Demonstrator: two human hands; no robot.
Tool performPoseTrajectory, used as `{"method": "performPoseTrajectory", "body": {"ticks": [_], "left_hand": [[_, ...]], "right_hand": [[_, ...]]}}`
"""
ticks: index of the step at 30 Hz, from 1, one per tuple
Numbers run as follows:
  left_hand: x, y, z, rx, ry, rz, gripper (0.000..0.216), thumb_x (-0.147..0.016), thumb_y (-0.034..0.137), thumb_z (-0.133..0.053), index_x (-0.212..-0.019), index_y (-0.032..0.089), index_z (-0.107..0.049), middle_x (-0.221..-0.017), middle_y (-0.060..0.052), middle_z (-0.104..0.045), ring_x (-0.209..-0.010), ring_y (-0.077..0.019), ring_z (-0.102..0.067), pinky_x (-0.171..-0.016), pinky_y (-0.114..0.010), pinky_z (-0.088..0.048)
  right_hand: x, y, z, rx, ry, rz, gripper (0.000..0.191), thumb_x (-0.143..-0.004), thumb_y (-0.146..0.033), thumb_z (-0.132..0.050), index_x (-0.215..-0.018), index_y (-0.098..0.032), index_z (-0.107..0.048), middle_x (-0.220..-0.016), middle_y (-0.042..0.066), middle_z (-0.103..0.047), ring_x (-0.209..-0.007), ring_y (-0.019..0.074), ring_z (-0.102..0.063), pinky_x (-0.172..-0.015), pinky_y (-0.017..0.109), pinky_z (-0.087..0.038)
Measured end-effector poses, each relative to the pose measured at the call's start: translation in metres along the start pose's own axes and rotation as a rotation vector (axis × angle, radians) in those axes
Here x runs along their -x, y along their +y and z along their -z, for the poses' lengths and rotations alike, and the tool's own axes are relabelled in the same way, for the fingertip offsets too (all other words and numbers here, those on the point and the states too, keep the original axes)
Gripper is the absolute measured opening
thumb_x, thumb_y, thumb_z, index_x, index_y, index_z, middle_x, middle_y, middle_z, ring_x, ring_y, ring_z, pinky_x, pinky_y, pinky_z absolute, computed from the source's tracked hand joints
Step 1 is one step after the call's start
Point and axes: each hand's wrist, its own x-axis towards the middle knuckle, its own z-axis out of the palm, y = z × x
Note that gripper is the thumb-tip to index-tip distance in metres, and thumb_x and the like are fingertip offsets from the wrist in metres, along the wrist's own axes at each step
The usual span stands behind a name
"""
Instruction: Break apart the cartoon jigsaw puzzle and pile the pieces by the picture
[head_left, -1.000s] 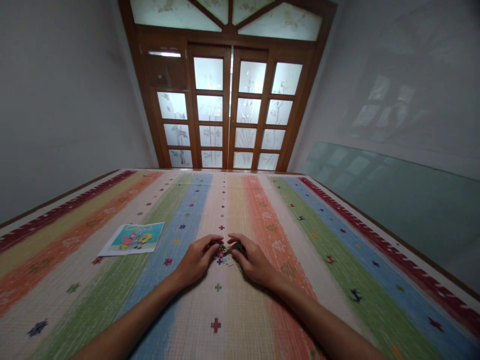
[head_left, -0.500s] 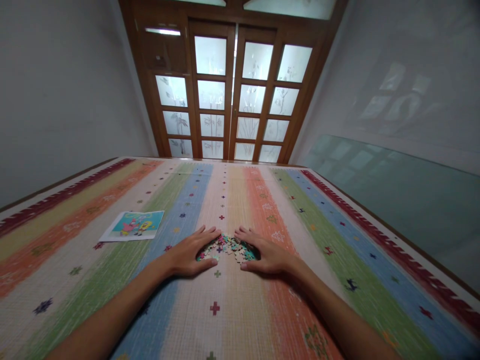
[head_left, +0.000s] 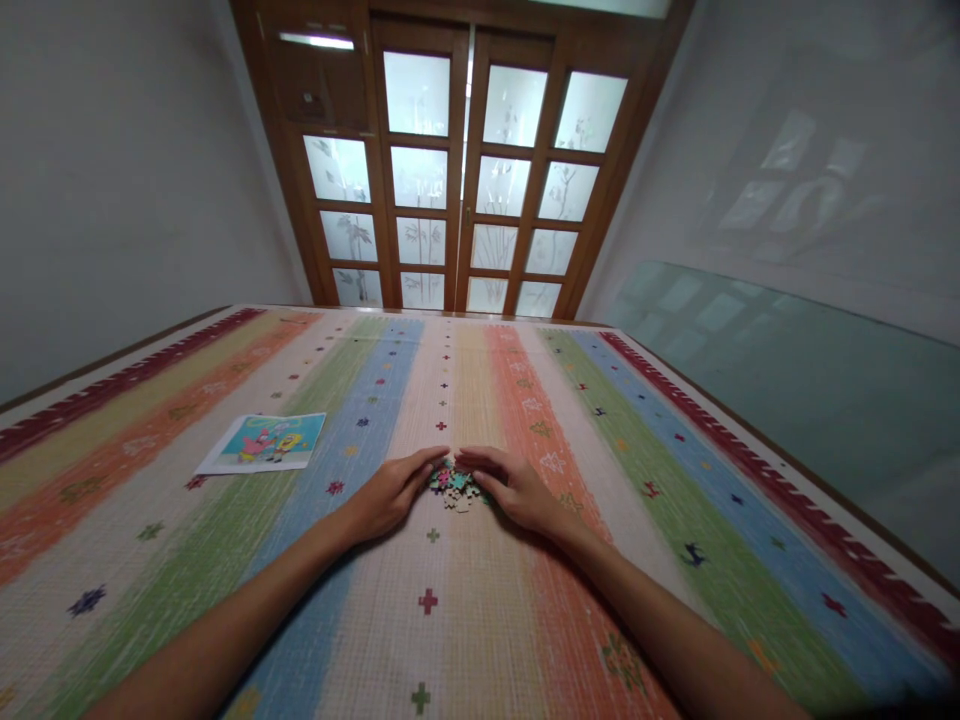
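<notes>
Small multicoloured jigsaw-piece heap (head_left: 456,490) sits 3 o'clock from left hand (head_left: 391,494), 9 from right hand (head_left: 519,488); both kinda cupped, half-open, nothing visibly pinched.

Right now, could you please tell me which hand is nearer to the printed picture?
The left: the left hand is to the right of the printed picture, apart from it; the right hand is farther right, beyond the puzzle pieces.
</notes>
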Motion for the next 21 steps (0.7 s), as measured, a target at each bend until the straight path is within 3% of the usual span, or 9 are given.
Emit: {"method": "performPoseTrajectory", "body": {"ticks": [3,7,10,14,21], "left_hand": [[0.001,0.001,0.003,-0.045,0.038,0.004,0.04,-0.107,0.036,-0.042,-0.139,0.019,-0.059,-0.132,-0.011,-0.071,-0.118,-0.0247,-0.069,-0.106,-0.044,-0.052],[0.001,0.005,-0.004,-0.114,0.033,-0.118,0.039,-0.1,0.037,-0.059,-0.137,0.023,-0.062,-0.134,-0.011,-0.069,-0.126,-0.0273,-0.062,-0.109,-0.048,-0.05],[0.0,0.009,-0.013,-0.139,0.035,-0.209,0.04,-0.096,0.031,-0.065,-0.135,0.024,-0.064,-0.131,-0.01,-0.07,-0.129,-0.0283,-0.058,-0.108,-0.051,-0.049],[-0.004,0.012,-0.021,-0.126,0.107,-0.257,0.03,-0.098,0.024,-0.062,-0.127,0.021,-0.068,-0.12,-0.011,-0.073,-0.122,-0.0271,-0.06,-0.102,-0.049,-0.053],[-0.009,0.019,-0.014,-0.078,0.233,-0.237,0.017,-0.102,0.025,-0.057,-0.099,0.02,-0.073,-0.098,-0.008,-0.075,-0.1,-0.0229,-0.064,-0.092,-0.042,-0.055]], "right_hand": [[0.002,0.001,0.007,0.048,0.003,-0.029,0.035,-0.095,-0.029,-0.062,-0.129,-0.022,-0.069,-0.123,0.011,-0.075,-0.112,0.0243,-0.073,-0.099,0.046,-0.058],[0.002,-0.002,0.011,0.286,-0.066,0.138,0.026,-0.087,-0.025,-0.075,-0.113,-0.023,-0.077,-0.118,0.01,-0.076,-0.111,0.0256,-0.069,-0.1,0.047,-0.053],[0.001,-0.004,0.006,0.345,-0.044,0.213,0.012,-0.092,-0.025,-0.072,-0.101,-0.024,-0.08,-0.105,0.008,-0.079,-0.103,0.0238,-0.068,-0.095,0.043,-0.052],[0.001,-0.006,-0.002,0.313,0.041,0.154,0.014,-0.097,-0.031,-0.068,-0.095,-0.023,-0.08,-0.088,0.006,-0.077,-0.088,0.0206,-0.068,-0.083,0.036,-0.053],[-0.002,-0.013,-0.007,0.283,0.198,0.058,0.019,-0.098,-0.034,-0.064,-0.098,-0.023,-0.079,-0.092,0.006,-0.077,-0.085,0.0197,-0.068,-0.083,0.035,-0.052]]}}
